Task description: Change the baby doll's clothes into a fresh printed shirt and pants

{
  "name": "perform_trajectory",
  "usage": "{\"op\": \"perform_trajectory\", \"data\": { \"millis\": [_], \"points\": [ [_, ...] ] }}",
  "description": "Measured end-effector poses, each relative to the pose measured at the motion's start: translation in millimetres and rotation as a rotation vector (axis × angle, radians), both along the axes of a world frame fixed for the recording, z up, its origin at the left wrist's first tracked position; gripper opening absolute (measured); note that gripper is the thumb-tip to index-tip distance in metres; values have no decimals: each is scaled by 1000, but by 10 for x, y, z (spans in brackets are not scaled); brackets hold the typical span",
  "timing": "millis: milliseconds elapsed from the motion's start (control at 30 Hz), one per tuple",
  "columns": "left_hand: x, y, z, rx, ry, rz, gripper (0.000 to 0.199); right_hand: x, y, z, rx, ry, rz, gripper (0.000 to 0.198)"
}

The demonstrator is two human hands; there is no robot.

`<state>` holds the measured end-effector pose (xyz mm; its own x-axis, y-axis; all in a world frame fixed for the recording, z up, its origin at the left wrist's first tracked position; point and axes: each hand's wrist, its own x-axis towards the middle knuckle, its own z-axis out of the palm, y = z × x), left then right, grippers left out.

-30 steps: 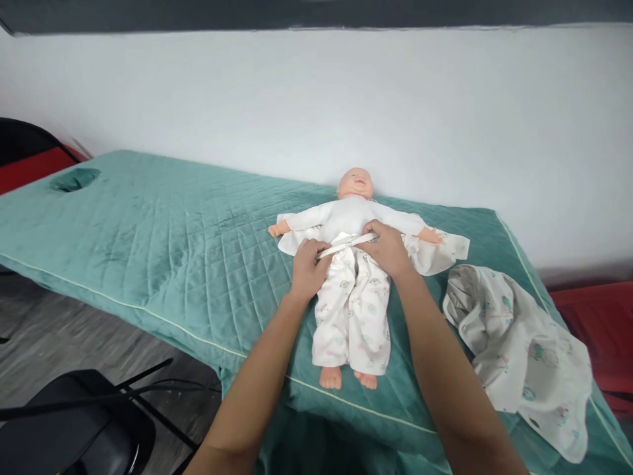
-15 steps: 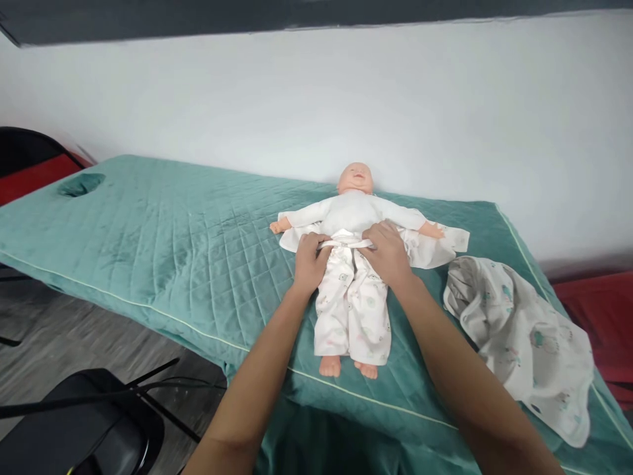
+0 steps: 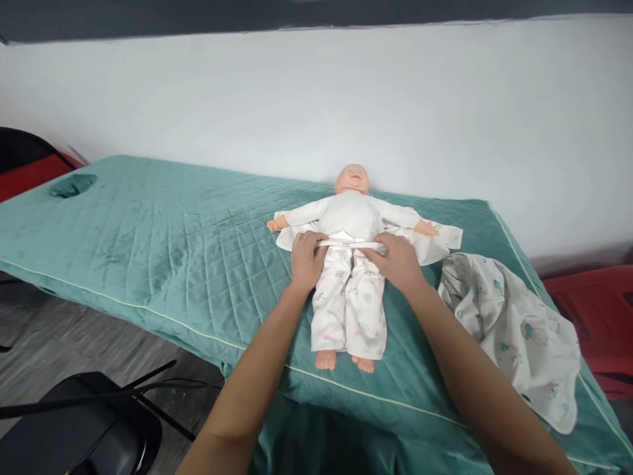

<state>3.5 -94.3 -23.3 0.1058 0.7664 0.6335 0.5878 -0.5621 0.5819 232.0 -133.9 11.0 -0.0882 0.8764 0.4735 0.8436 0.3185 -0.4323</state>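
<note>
A baby doll (image 3: 350, 214) lies on its back on the green quilted bed, arms spread, in a white long-sleeved top. White printed pants (image 3: 349, 303) cover its legs, with the bare feet showing below the cuffs. My left hand (image 3: 307, 259) pinches the waistband at its left end. At the other end my right hand (image 3: 395, 259) grips the same waistband, thumb pointing inward. The band is stretched straight between them, across the doll's lower belly. An opened printed garment (image 3: 435, 245) lies spread beneath the doll's arms and back.
A printed cloth (image 3: 519, 336) lies crumpled on the bed (image 3: 198, 244) at right. The bed has a face hole (image 3: 73, 186) at its far left. A white wall (image 3: 297, 105) runs behind it. A black chair (image 3: 84, 422) stands lower left, and a red seat (image 3: 593, 316) at right.
My right hand has shifted slightly outward along the waistband, which now looks straighter and more stretched. The view has shifted slightly. Both hands keep their hold.
</note>
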Motion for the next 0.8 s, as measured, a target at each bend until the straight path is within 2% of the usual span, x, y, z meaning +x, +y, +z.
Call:
{"op": "perform_trajectory", "data": {
  "millis": [267,433,567,800],
  "points": [
    [17,29,24,-180,-147,-14,8,167,78,-29,-87,-46,12,44],
    [21,29,24,-136,-142,-25,6,213,73,12,-215,24,28,56],
    [42,30,30,-138,-181,-23,7,256,72,24,-332,97,44,54],
    [19,-62,23,-327,-316,105,21,352,18,-68,-430,338,172,35]
  ]
}}
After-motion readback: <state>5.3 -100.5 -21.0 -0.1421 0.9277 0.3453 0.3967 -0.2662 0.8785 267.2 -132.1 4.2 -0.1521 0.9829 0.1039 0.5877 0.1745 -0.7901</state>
